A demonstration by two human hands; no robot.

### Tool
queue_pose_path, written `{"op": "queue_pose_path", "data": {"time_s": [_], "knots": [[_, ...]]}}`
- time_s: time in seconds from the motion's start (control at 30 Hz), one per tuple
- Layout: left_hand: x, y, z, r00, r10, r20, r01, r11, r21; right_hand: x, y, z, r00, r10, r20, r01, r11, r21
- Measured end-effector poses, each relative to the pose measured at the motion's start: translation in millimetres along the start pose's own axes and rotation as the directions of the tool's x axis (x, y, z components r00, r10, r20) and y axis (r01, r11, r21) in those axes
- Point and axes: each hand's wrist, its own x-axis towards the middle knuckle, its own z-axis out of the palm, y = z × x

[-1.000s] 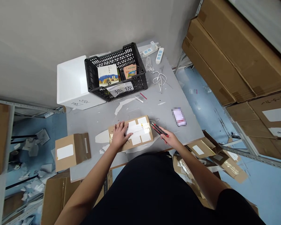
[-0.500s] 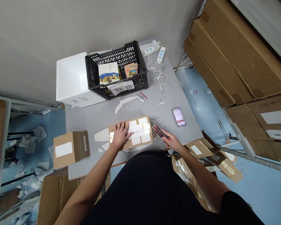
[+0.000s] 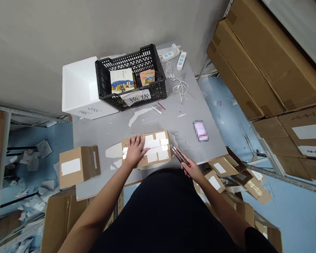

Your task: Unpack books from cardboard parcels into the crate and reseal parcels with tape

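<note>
A small cardboard box (image 3: 154,147) with white labels and clear tape lies flat near the front edge of the grey table. My left hand (image 3: 135,151) presses on its left part, fingers stretched out over the top. In my right hand (image 3: 191,168) is a red and black utility knife (image 3: 181,157), fingers wrapped round the handle. Its tip points at the right end of the box, by the taped edge; whether the blade touches the cardboard I cannot tell.
A black crate (image 3: 131,77) with books stands at the back beside a white bin (image 3: 80,89). Another cardboard box (image 3: 79,167) sits at the table's left edge. A phone (image 3: 200,130), a white cable (image 3: 181,86) and power strips (image 3: 181,60) lie on the right.
My right hand has moved slightly down with the knife, whose tip is now a little lower along the box's right end. My left hand stays on the box.
</note>
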Motion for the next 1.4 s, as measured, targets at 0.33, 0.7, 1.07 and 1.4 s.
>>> {"op": "queue_pose_path", "data": {"time_s": [0.33,0.7,1.07,1.4], "knots": [[-1.1,-0.7,1.0,1.0,0.016,-0.001,-0.016,1.0,0.016,-9.4,7.5,-6.2,0.999,0.005,0.041,-0.004,1.0,-0.03],[-3.0,-2.6,-1.6,0.999,0.037,0.027,-0.038,0.998,0.04,-31.4,12.2,-16.6,0.997,0.032,0.067,-0.027,0.997,-0.066],[-4.5,-2.1,-4.8,0.998,0.058,0.032,-0.061,0.995,0.083,18.1,-11.3,-3.0,0.994,-0.073,-0.078,0.081,0.991,0.105],[-3.6,-0.2,-6.1,0.998,0.035,0.052,-0.04,0.996,0.085,8.5,-7.5,1.6,0.998,-0.06,-0.013,0.06,0.995,0.074]]}}
